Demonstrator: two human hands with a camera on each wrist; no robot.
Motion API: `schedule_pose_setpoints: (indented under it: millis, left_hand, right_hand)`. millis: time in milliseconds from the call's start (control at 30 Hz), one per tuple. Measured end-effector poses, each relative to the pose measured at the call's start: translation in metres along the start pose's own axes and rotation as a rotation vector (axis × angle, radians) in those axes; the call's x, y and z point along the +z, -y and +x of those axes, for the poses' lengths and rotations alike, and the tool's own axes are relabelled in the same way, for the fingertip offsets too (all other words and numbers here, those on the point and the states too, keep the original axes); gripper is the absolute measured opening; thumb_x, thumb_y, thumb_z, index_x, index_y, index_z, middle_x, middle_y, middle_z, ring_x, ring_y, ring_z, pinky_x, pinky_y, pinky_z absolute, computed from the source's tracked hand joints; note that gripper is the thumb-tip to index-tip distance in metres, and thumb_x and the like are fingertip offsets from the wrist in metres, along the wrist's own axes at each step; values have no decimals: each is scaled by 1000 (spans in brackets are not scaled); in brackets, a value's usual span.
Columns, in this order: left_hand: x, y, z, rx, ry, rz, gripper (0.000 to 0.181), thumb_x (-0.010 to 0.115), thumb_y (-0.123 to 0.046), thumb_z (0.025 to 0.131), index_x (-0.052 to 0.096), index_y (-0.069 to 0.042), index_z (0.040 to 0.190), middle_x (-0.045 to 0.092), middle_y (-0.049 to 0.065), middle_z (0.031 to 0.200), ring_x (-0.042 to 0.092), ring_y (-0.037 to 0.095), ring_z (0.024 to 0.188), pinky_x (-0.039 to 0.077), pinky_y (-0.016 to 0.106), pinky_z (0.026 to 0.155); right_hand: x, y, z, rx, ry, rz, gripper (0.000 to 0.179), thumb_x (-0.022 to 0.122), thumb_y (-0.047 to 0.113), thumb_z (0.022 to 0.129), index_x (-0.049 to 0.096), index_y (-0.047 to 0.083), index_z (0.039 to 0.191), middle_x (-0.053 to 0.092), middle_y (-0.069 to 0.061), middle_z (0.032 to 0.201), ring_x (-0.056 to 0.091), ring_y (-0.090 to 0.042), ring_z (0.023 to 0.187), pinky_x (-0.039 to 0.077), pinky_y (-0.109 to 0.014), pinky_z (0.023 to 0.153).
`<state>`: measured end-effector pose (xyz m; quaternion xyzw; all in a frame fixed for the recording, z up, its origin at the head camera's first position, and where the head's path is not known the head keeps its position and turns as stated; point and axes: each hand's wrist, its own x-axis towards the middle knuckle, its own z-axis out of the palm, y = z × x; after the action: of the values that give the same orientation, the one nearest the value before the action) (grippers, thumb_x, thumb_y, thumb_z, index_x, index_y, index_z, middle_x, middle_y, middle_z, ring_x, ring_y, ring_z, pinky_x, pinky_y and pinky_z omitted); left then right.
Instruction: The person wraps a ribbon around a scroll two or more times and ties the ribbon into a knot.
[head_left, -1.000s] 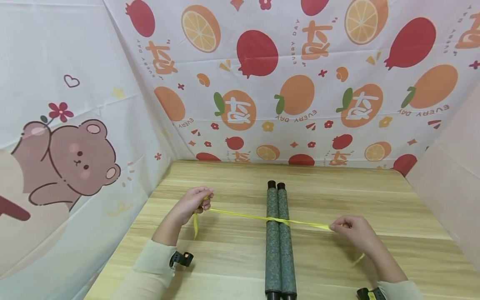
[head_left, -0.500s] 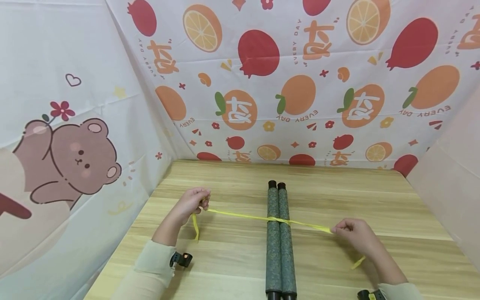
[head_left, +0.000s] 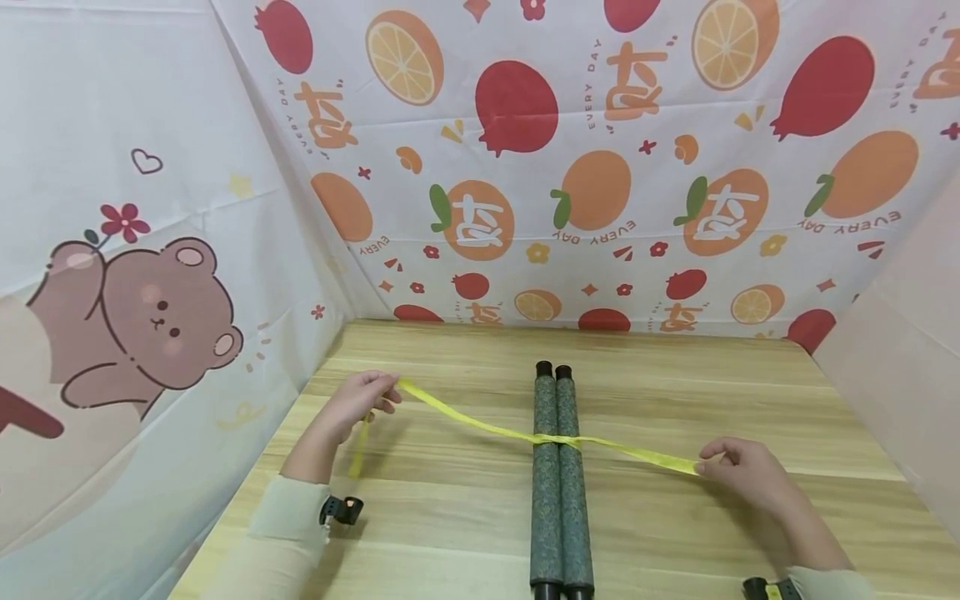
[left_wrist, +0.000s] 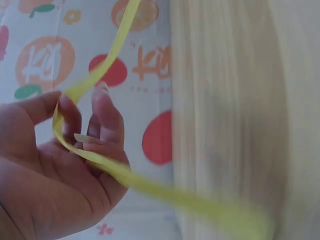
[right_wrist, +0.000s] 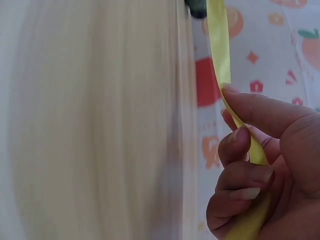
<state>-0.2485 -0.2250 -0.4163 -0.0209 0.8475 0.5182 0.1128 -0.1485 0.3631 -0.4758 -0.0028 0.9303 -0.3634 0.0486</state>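
Moved farther apart, pinching flat yellow ribbon with left hand and right hand; seemingly knotted round two speckled grey-green cylinders.

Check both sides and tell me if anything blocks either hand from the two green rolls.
Nothing visible does. Between the left hand and the green rolls, and between them and the right hand, only the yellow ribbon that both hands hold runs across, above the wooden tabletop.
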Motion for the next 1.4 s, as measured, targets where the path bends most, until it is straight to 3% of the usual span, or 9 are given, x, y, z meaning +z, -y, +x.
schedule_pose_setpoints:
  millis: [133,267,467,633,767,900,1133,1267,1400]
  left_hand:
    - [-21,6,0,-5,20,105,44,56,-47,98,63,-3,93,68,6,88,62,19,74,40,30,59]
    - [-40,18,1,27,-34,179,40,60,-43,97,60,-5,85,66,4,83,55,16,69,42,31,60]
    - [-62,33,3,96,-168,324,43,61,-44,96,64,-1,96,67,12,97,56,22,85,46,33,71]
    - [-66,30,5,146,-253,380,42,59,-41,97,64,0,107,65,19,110,57,28,97,46,35,79]
    - [-43,16,13,211,-229,357,40,61,-37,98,65,-1,113,66,20,114,61,33,103,51,40,83]
    - [-6,-1,21,225,-131,304,46,61,-42,97,63,-4,123,65,16,121,64,33,106,55,40,83]
    - [57,-37,22,257,8,202,37,63,-33,97,63,-8,124,65,12,121,67,26,86,58,40,75]
    - [89,-50,17,265,88,199,35,64,-35,96,66,-11,121,66,8,119,66,23,74,55,37,68]
    - [117,-53,14,301,193,198,33,63,-33,97,67,-10,120,65,9,119,67,31,77,57,42,69]
  right_hand:
    - [-15,-20,-8,27,-5,-46,38,73,35,89,67,4,111,59,-2,75,50,-10,67,41,-26,59]
    - [-31,-40,-14,68,-10,-84,42,71,36,90,67,2,113,62,-4,78,52,-11,70,43,-27,60]
    - [-55,-63,-16,131,-29,-98,47,65,40,94,65,-2,117,66,-5,84,55,-12,71,45,-28,61]
    - [-63,-57,-13,116,-87,-107,46,62,38,96,66,-3,115,69,-9,87,56,-12,74,44,-28,61]
    - [-51,-38,-1,80,-102,-100,47,60,38,97,65,-3,119,69,-12,93,56,-14,78,45,-28,61]
    - [-28,-13,17,54,-71,-5,52,58,40,99,58,-2,130,65,-18,107,59,-19,79,49,-31,61]
    - [5,38,43,3,-23,118,55,57,40,100,51,3,140,59,-22,128,63,-24,78,52,-32,62]
    - [22,64,50,-32,2,167,52,58,37,99,54,3,138,60,-20,126,59,-20,71,52,-31,60]
    - [40,86,56,-65,24,222,45,61,30,99,57,2,133,63,-18,117,58,-19,66,52,-31,58]
